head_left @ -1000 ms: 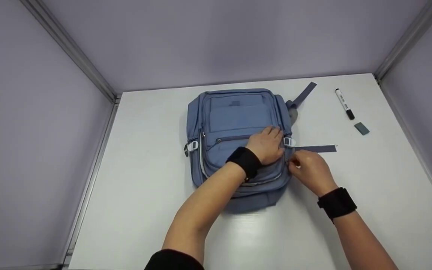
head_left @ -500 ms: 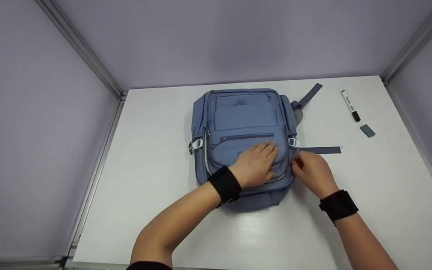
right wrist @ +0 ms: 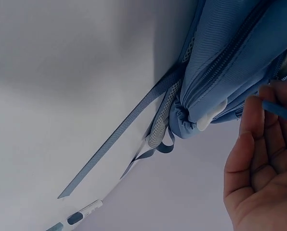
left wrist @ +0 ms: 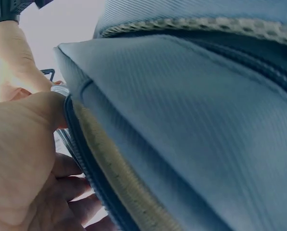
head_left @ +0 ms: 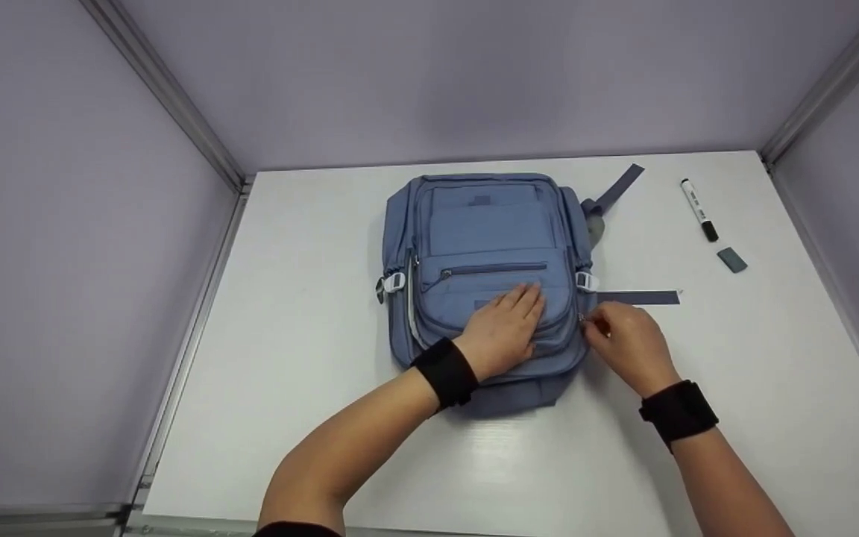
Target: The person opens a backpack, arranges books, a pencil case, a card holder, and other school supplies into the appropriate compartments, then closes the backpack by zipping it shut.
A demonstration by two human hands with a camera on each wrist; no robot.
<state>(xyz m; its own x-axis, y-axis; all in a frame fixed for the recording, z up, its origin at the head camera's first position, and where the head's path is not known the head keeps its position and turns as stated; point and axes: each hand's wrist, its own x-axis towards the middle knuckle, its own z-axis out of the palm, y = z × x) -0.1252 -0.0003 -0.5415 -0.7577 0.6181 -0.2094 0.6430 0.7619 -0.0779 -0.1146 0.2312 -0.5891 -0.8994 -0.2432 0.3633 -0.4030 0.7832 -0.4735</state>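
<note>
A blue backpack (head_left: 489, 224) lies front side up on the white table. My left hand (head_left: 502, 328) rests on its lower front, fingers extended over the fabric. Seen from the left wrist, that left hand (left wrist: 28, 163) lies along an unzipped pocket edge (left wrist: 114, 183) with beige lining showing. At the bag's right side my right hand (head_left: 627, 339) pinches a small zipper pull. The right wrist view shows this blue zipper pull (right wrist: 279, 111) between the thumb and fingers. A white buckle (head_left: 587, 282) sits just above the right hand.
Right of the bag, a strap (head_left: 638, 297) stretches across the table (head_left: 310, 358), and another strap (head_left: 620, 190) angles up. A black-capped white marker (head_left: 699, 209) and a small dark green block (head_left: 732, 259) lie farther right. Grey-framed panels (head_left: 437, 82) enclose the table.
My left hand has slid down and left across the bag's front, uncovering the front pocket zipper. The right hand keeps its pinch at the bag's right side. The head view has shifted slightly.
</note>
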